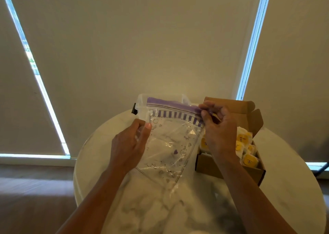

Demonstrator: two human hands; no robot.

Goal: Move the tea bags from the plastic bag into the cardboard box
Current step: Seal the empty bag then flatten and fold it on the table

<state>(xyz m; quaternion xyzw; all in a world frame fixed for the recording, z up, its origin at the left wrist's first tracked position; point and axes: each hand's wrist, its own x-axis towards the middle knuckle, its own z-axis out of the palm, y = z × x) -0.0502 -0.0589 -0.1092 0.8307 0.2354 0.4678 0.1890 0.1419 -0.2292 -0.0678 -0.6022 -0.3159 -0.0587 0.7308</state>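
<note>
Round white marble surface [195, 207]. Left hand [128, 144] grips clear plastic zip bag [170, 144] by its left edge, fingers curled. Right hand [219, 128] fingers pinch the bag's purple zip corner. Yellow-labelled tea bags [249, 159] sit in open brown cardboard box [204, 164] on the right. Clear plastic tub [142, 102] behind.

**A room in a home**

A round marble-topped table [277, 203] stands on a wood floor [35, 191] in front of 3 drawn beige roller blinds [133, 37]. Daylight shows through the window gaps [253, 43] between them. A clear plastic storage tub [142, 103] sits at the table's far edge.
</note>
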